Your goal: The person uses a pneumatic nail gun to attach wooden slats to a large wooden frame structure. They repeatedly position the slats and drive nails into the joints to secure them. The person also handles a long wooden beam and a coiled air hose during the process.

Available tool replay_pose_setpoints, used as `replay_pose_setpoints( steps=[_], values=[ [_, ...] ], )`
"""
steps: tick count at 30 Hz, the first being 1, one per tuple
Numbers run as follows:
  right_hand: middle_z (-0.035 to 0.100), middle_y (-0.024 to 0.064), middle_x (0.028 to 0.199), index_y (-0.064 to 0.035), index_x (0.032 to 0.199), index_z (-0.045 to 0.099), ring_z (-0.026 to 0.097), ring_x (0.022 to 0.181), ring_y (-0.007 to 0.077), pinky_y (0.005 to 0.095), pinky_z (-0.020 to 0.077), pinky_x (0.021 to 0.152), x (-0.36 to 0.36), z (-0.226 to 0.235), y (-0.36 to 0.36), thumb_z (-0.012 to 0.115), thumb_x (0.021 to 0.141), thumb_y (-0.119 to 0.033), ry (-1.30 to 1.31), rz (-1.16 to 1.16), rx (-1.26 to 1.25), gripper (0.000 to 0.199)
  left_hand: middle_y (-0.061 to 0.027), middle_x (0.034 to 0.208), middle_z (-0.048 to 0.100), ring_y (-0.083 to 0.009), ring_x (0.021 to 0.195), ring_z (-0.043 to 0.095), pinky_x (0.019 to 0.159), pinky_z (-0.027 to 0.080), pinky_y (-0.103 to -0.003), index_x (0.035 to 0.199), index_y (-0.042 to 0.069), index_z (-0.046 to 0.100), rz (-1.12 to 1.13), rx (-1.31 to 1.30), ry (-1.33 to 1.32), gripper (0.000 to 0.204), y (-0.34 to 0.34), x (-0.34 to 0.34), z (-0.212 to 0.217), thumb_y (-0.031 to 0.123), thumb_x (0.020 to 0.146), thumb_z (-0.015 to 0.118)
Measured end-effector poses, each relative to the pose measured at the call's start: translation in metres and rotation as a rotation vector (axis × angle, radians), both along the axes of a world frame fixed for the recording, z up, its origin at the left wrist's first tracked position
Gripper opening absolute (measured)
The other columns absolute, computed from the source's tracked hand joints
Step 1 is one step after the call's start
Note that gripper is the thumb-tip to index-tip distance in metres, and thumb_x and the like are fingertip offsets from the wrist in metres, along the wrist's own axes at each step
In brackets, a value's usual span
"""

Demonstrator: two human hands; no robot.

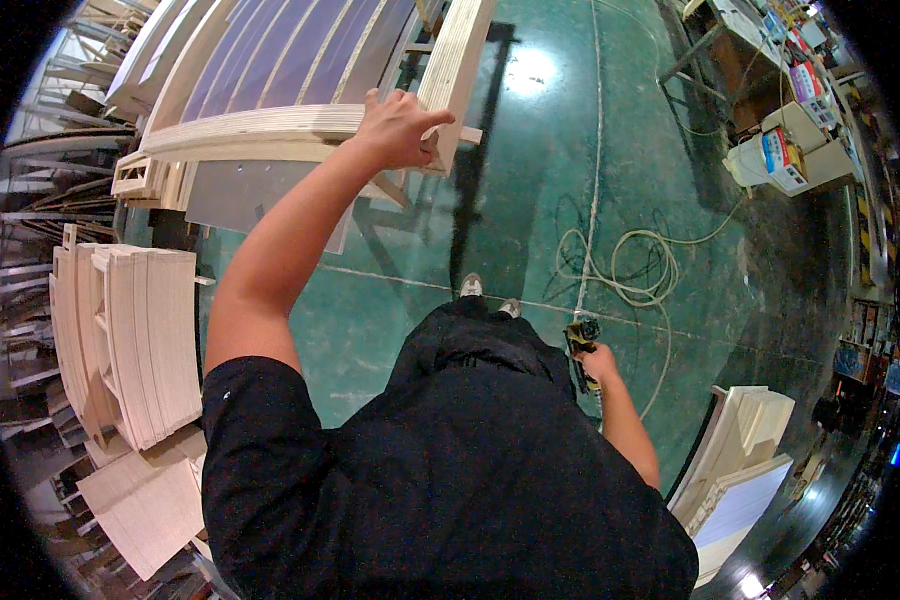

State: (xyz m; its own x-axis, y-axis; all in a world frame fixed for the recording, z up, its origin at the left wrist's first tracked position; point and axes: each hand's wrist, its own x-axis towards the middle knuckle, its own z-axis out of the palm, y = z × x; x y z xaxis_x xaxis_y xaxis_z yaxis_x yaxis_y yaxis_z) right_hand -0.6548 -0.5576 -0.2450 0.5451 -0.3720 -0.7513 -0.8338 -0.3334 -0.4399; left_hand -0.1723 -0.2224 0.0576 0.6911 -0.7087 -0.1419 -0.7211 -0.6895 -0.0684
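Left hand [400, 128] is stretched out ahead at full reach, fingers curled over the near corner of a pale plywood frame [270, 125] — thumb pointing toward the upright side piece, palm pressed on the top edge where the two members meet. That frame's front rail runs long from left to right across the person's view, with bluish panels behind it, so the corner lies straight out from the left shoulder and well away from the other arm.

Right hand [595, 362] hangs low by the hip, clenched around a dark nail gun [581, 340] with yellow trim, its nose pointing at the green floor [530, 200]. A pale hose [630, 265] loops in coils on the floor just beyond it — well apart from the frame. Stacked plywood pieces [135, 340] stand to the left, more white parts [745, 450] lower right.
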Motion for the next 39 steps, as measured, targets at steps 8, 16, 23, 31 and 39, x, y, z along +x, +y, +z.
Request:
replay_pose_setpoints(
  steps=[8,16,23,31,39],
  values=[
    [0.067,0.01,0.075,0.001,0.102,0.07,0.061,0.062,0.0213,0.0379,0.0478,0.061,-0.002,-0.007,-0.001,0.076,0.076,-0.014,0.034,0.033,0.008,0.03,-0.0125,0.108,0.06,-0.032,0.112,0.056,0.093,0.037,-0.058,0.132,0.041,0.057,-0.034,-0.016,-0.042,0.064,0.009,0.001,-0.012,0.043,0.072,0.079],
    [0.069,0.0138,0.09,0.0038,0.117,0.061,0.065,0.074,0.025,0.0406,0.0509,0.065,0.035,0.01,0.014,0.076,0.08,-0.028,-0.007,-0.22,0.129,0.051,-0.0134,0.111,0.06,-0.0316,0.11,0.059,0.093,0.041,-0.05,0.154,0.032,0.031,-0.099,-0.015,0.032,0.1,0.019,0.011,0.019,0.044,0.069,0.084],
    [0.06,0.0061,0.065,-0.0064,0.091,0.066,0.057,0.053,0.0198,0.0394,0.045,0.052,0.079,0.034,0.025,0.072,0.086,-0.035,-0.32,-0.659,0.226,0.029,-0.0141,0.116,0.061,-0.0333,0.114,0.059,0.095,0.045,-0.048,0.139,0.01,0.044,-0.22,-0.202,0.099,0.084,0.063,0.052,-0.008,0.04,0.071,0.084],
    [0.06,0.0073,0.091,-0.0025,0.105,0.058,0.061,0.079,0.0225,0.0455,0.0538,0.086,0.112,0.273,0.144,0.066,0.089,-0.016,-1.013,-0.908,0.305,0.023,-0.0122,0.116,0.059,-0.0345,0.109,0.058,0.09,0.047,-0.047,0.145,0.013,0.041,-0.338,-0.253,0.164,0.089,0.088,0.059,-0.007,0.036,0.07,0.083],
    [0.066,0.0059,0.093,-0.0004,0.118,0.062,0.065,0.076,0.0174,0.0338,0.0558,0.072,0.203,0.308,0.222,0.077,0.085,-0.009,-0.733,-0.562,-0.054,0.037,-0.0129,0.116,0.056,-0.0331,0.103,0.057,0.078,0.044,-0.047,0.151,0.016,0.034,-0.38,-0.247,0.025,0.079,0.096,0.065,-0.021,0.038,0.085,0.07]
  ],
)
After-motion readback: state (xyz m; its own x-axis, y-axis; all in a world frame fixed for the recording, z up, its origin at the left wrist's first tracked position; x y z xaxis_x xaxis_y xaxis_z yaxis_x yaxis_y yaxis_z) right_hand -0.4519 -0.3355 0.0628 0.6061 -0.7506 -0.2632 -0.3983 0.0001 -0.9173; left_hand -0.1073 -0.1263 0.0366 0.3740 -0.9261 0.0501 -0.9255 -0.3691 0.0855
